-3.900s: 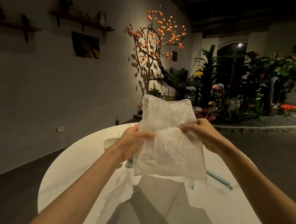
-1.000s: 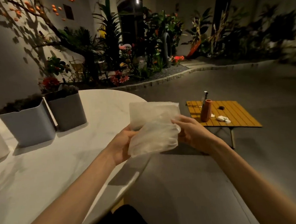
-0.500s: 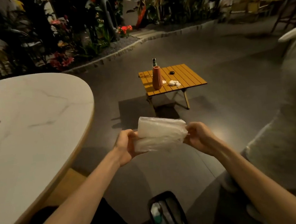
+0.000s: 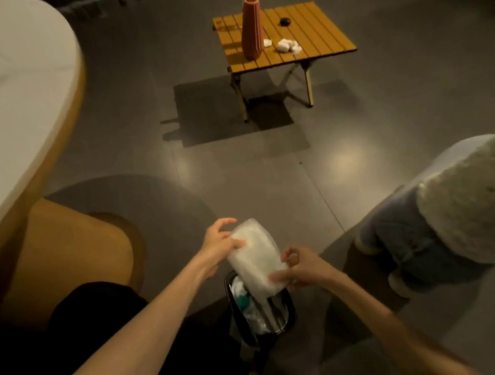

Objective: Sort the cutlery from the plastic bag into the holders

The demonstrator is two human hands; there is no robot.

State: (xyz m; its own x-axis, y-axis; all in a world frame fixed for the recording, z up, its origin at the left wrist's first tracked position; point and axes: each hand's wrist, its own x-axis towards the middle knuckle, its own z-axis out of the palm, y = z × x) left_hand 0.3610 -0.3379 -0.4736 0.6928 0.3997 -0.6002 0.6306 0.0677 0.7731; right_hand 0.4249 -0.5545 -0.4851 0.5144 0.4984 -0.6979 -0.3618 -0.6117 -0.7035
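Gripping folded plastic bag (image 4: 254, 257) in both hands, left hand (image 4: 220, 246), right hand (image 4: 304, 268), above open pouch (image 4: 263, 312)

Two hands are seen, the left hand (image 4: 220, 244) and the right hand (image 4: 304, 268), and one plastic bag (image 4: 254, 257) is held between them. One black open container (image 4: 287, 312) is counted below it. One white tabletop (image 4: 5, 104) and one small slatted tabletop (image 4: 312, 30) are counted; on the latter one orange vase (image 4: 251, 29), one small dark object (image 4: 285, 21) and a few white lumps (image 4: 287, 45), their number unclear.
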